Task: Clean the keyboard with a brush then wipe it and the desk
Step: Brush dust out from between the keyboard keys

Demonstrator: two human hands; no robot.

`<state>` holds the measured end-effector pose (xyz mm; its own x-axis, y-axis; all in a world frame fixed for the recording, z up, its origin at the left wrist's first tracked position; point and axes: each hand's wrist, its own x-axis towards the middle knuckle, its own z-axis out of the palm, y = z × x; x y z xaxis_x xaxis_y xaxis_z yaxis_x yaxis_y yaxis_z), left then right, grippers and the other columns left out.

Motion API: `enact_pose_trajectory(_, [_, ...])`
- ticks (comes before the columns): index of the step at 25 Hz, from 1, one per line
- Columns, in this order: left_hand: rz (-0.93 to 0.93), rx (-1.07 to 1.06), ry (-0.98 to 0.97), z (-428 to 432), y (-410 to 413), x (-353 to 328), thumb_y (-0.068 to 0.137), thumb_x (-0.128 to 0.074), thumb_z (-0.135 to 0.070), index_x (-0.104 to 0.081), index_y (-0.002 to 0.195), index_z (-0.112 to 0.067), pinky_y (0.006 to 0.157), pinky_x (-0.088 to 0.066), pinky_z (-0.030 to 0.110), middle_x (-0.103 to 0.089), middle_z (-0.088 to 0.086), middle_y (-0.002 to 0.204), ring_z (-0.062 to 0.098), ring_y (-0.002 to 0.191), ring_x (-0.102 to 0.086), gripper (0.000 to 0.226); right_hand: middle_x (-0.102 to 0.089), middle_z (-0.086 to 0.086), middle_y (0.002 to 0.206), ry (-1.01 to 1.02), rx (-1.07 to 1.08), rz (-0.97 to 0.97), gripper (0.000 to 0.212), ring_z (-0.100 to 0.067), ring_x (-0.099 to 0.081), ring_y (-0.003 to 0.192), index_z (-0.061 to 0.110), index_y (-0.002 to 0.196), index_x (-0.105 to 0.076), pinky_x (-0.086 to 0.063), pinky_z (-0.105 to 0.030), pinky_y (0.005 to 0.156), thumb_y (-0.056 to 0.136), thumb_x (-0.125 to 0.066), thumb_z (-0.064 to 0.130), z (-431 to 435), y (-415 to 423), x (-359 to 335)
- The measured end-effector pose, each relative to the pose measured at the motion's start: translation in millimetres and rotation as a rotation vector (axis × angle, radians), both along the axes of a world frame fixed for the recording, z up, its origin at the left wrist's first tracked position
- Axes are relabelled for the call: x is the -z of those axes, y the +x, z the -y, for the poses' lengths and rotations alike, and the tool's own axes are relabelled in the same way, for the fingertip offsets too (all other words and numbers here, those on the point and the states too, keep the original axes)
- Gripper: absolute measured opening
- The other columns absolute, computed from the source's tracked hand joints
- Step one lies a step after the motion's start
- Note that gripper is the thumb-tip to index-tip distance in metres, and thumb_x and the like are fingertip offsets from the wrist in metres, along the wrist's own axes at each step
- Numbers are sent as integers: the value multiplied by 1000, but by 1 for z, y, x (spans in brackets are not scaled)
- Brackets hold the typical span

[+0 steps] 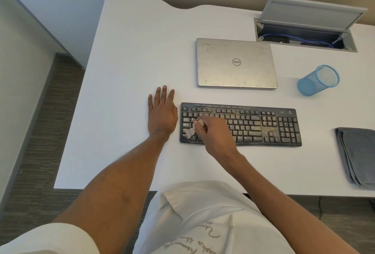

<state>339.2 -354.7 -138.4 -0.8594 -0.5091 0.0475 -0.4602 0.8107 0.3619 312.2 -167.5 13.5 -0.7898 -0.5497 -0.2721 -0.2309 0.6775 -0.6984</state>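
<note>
In the head view, the dark keyboard lies square to the person in the middle of the frame, near the front edge of the white desk. That puts every key within an easy reach. Pale grit speckles its centre and right-hand keys most thickly.

The right hand sits over the keyboard's left end, its fingers curled tight round a small brush. The light handle tip shows above the knuckles, and the grey bristles fan down onto the lower left keys. The wrist is bent and the forearm comes in from the lower right, a pose that seems suited to short sweeping strokes along the rows.

The left hand lies flat on the desk just beside the keyboard's left edge. Its fingers are straight and spread a little, pointing toward the top of the frame, and it holds nothing. It probably serves as a brace for the body, and it is near enough to steady the keyboard.

A folded grey cloth waits at the right edge of the frame, well apart from both hands and likely kept for the wiping step. A closed silver laptop sits above the keyboard, out of the brush's way.
</note>
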Motion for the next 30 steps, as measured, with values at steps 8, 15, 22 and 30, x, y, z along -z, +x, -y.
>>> enact_pose_trajectory(8, [-5, 0, 1, -1, 0, 0, 108, -29, -25, -36, 164, -21, 134, -5, 50, -24, 6, 176, 24, 165, -11, 57, -67, 1, 68, -36, 98, 16, 21, -16, -57, 58, 14, 89, -72, -49, -35, 59, 102, -56, 23, 13, -2, 7])
enact_pose_trajectory(15, [10, -1, -3, -1, -1, -1, 107, -25, -26, -35, 164, -21, 134, -5, 50, -23, 6, 176, 24, 165, -11, 58, -58, 9, 59, -27, 118, -46, 25, -8, -46, 50, 12, 78, -67, -39, -25, 50, 99, -54, 17, 12, -3, -5])
enact_pose_trajectory(22, [19, -2, -11, 0, 0, 0, 107, -22, -28, -34, 165, -21, 134, -5, 50, -23, 5, 176, 23, 165, -11, 60, -59, 7, 63, 120, 78, -114, 24, -17, -56, 60, 11, 84, -65, -47, -36, 59, 101, -49, 20, 9, -6, -1])
enact_pose_trajectory(30, [29, 2, -13, 1, -1, 1, 105, -18, -29, -35, 164, -21, 133, -6, 51, -23, 5, 176, 24, 165, -12, 62, -70, 1, 91, -89, -150, -113, 17, -16, -59, 87, 16, 99, -75, -47, -38, 84, 101, -58, 15, 15, -7, 8])
